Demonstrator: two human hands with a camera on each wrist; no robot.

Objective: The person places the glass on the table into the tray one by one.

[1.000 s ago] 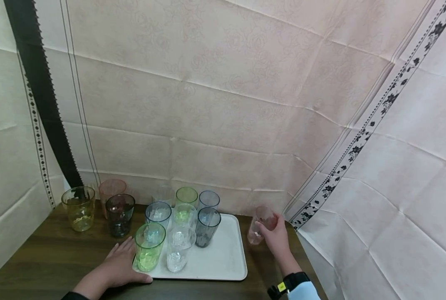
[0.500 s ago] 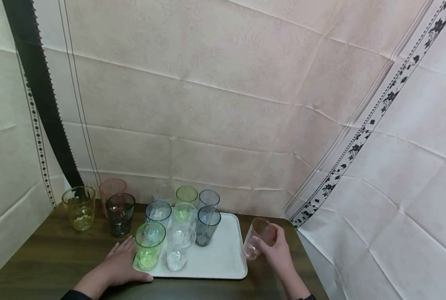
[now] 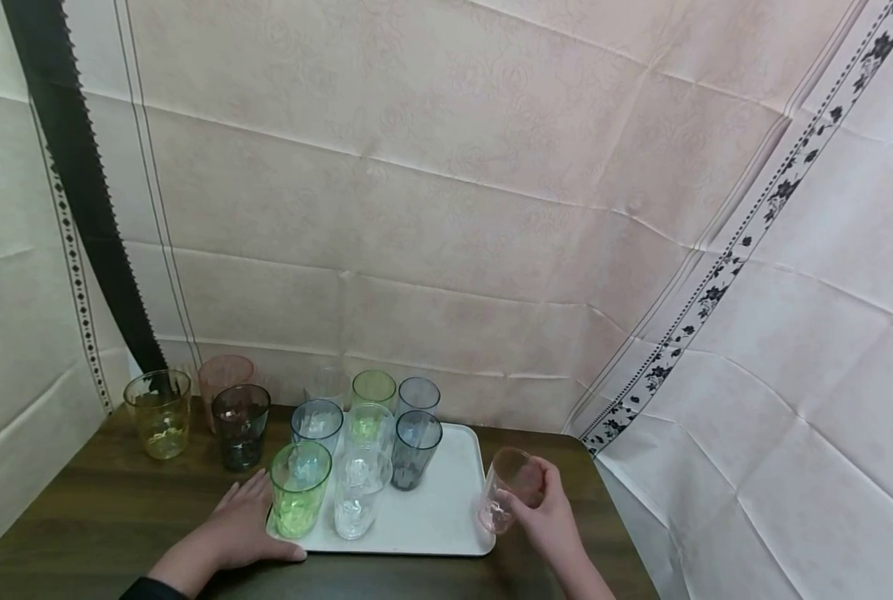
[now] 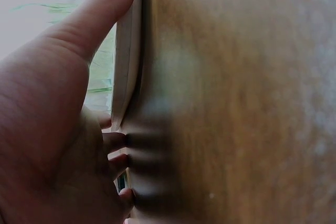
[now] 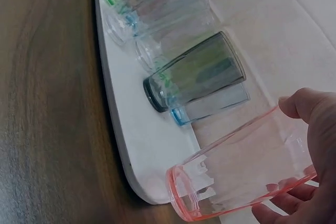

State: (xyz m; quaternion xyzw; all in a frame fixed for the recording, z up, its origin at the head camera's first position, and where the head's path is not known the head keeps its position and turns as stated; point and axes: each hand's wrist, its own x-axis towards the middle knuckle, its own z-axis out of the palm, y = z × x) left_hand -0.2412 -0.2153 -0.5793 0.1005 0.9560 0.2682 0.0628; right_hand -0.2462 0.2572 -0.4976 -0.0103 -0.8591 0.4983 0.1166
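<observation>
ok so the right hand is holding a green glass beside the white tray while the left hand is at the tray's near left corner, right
The color is wrong: the glass in the right hand is pink, not green, as the right wrist view shows. The rest stands: it is beside the white tray, with the left hand at the near left corner.

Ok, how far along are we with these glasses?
Seemingly done: several glasses, among them a green glass and a grey glass, stand on the white tray. In hand: the right hand holds a pink glass, tilted, at the tray's right edge; the left hand touches the tray's front left corner. Probably left: setting that glass down, then perhaps the yellow glass, dark glass and reddish glass standing left of the tray.
</observation>
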